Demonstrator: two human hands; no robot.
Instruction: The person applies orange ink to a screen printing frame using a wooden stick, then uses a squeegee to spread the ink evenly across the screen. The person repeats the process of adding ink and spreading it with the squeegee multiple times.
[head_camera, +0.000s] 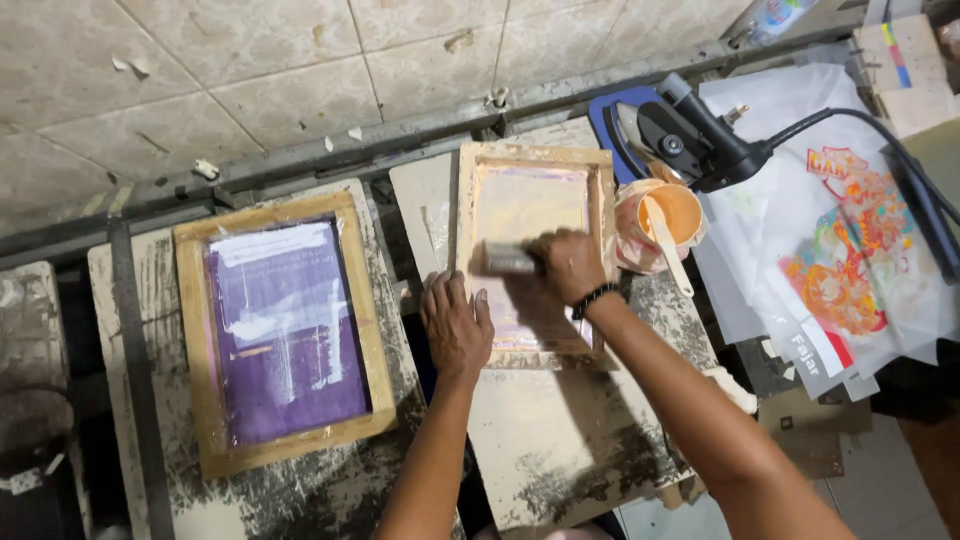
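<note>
Right hand (568, 265) grips squeegee (508, 259) inside pale screen frame (532, 157) (left hand (456, 325) braces edge).

Ink-stained boards (560, 450), two wooden screen frames (200, 330), paint cup (672, 215)

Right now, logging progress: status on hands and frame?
Right hand grips squeegee on screen frame. Left hand flat on frame edge. Ink cup beside, clear.

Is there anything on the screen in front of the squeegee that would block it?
Nothing visible does. The right hand grips the squeegee on the mesh of the wooden screen frame, and the mesh around it shows bare. The left hand rests on the frame's left edge, off the mesh.
</note>
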